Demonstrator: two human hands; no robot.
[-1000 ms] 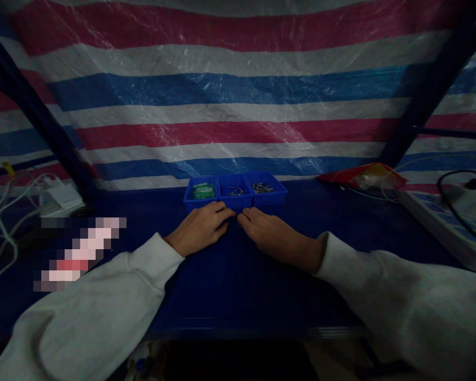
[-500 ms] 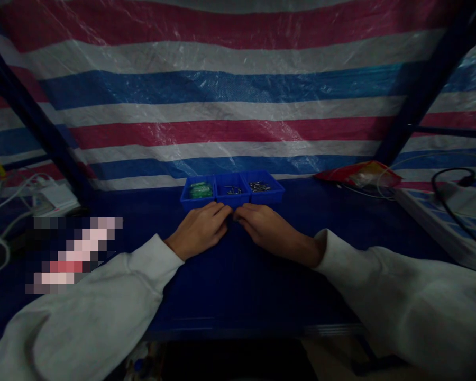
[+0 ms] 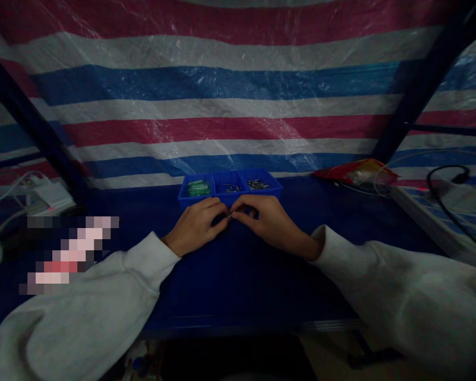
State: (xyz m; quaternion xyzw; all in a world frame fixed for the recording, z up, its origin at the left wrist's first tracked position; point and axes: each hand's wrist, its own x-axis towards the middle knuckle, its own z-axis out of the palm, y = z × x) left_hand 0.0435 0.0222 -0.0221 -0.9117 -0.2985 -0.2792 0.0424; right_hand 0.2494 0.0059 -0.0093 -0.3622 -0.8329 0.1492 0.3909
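My left hand [image 3: 198,225] and my right hand [image 3: 267,222] meet at the fingertips just in front of three joined blue bins. Both are closed in a pinch around a tiny shiny piece [image 3: 230,215], too small to name. The left bin [image 3: 185,201] holds green packets [image 3: 198,188]. In the middle bin [image 3: 222,179] lie a few small metal parts [image 3: 232,188]. Several metal pieces [image 3: 257,184] fill part of the right bin [image 3: 275,186].
White cables and a power strip [image 3: 53,196] lie at the left of the blue table [image 3: 238,286], near a pixelated patch. A red bag [image 3: 357,172] and a box with a black cable [image 3: 432,211] are at the right. Striped sheeting [image 3: 222,127] hangs behind.
My right hand has turned and its fingers have lifted and arched. The fingertips have parted slightly, so the shiny piece between them now shows. The view has shifted a little.
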